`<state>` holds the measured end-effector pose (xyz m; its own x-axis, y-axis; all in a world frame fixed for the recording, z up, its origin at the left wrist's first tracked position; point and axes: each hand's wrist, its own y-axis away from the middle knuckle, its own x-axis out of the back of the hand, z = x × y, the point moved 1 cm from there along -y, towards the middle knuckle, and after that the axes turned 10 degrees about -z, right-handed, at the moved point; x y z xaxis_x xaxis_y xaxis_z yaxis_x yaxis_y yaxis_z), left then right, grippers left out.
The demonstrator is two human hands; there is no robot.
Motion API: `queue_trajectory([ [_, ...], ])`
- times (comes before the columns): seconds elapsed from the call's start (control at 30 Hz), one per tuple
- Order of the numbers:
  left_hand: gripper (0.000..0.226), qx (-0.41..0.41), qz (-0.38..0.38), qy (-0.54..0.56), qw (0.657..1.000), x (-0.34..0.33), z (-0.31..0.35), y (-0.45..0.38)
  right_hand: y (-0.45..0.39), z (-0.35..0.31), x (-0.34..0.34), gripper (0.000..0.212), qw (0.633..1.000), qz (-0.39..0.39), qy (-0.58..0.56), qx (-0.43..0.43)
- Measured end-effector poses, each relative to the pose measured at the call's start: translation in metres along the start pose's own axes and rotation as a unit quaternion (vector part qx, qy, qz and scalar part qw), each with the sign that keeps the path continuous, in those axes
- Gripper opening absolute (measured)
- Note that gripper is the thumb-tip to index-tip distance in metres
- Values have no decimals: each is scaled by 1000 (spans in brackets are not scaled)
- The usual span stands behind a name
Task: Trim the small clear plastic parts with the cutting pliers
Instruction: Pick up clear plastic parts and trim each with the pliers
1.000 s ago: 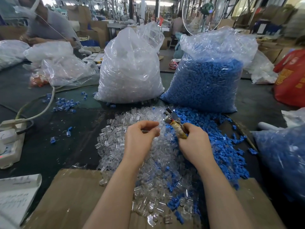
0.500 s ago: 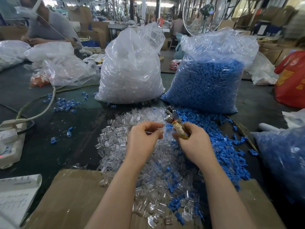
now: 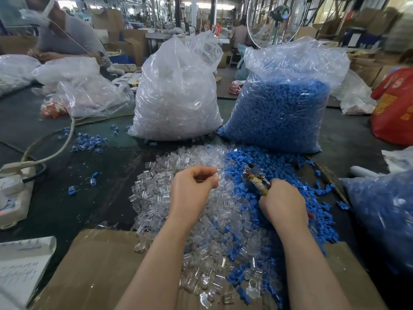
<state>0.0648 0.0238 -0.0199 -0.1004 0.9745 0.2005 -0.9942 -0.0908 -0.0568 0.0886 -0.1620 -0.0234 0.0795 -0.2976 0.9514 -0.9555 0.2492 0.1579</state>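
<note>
Head view: the loose heap of small clear plastic parts (image 3: 178,198) lies on the dark table (image 3: 67,198), spilling toward six o'clock onto a flat sheet of brown cardboard (image 3: 96,265). The left hand (image 3: 192,193) hovers over the middle of this heap with fingers curled and fingertips (image 3: 213,177) pinched together; a small clear part seems to sit between them, though it is too transparent to be sure. At three o'clock from that hand, the right hand (image 3: 283,202) grips the tape-wrapped handles of the metal cutting pliers (image 3: 257,177), whose head points toward eleven o'clock and stands apart from the left hand's fingertips; whether its blades are open is not clear. Under and beyond the right hand spreads a pile of small blue plastic pieces (image 3: 290,166), touching the clear heap. At twelve o'clock stand a tall transparent bag of clear parts (image 3: 176,95) and, just beside it, a transparent bag of blue pieces (image 3: 281,108). At nine o'clock lies a white power strip (image 3: 13,193) with its cable. At eleven o'clock another person (image 3: 64,39) bends over the table.
</note>
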Motion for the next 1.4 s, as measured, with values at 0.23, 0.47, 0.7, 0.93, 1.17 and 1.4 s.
queue_trajectory([
  [0.23,18,9,-2,22,1000,0,3,1,2,-3,0,17,988,58,-112,88],
  [0.47,17,4,-13,28,1000,1,5,3,15,-23,6,14,949,62,-244,188],
  [0.7,24,21,-17,26,999,-5,8,2,23,-36,2,14,943,43,-226,241],
  [0.93,19,22,-44,2,999,-9,8,0,25,-38,1,28,939,24,-216,267],
  [1.17,12,2,-70,31,997,-7,13,1,27,-38,1,32,932,33,-232,277],
  [1.4,5,22,-73,20,997,-6,12,0,27,-39,4,40,935,20,-179,306],
])
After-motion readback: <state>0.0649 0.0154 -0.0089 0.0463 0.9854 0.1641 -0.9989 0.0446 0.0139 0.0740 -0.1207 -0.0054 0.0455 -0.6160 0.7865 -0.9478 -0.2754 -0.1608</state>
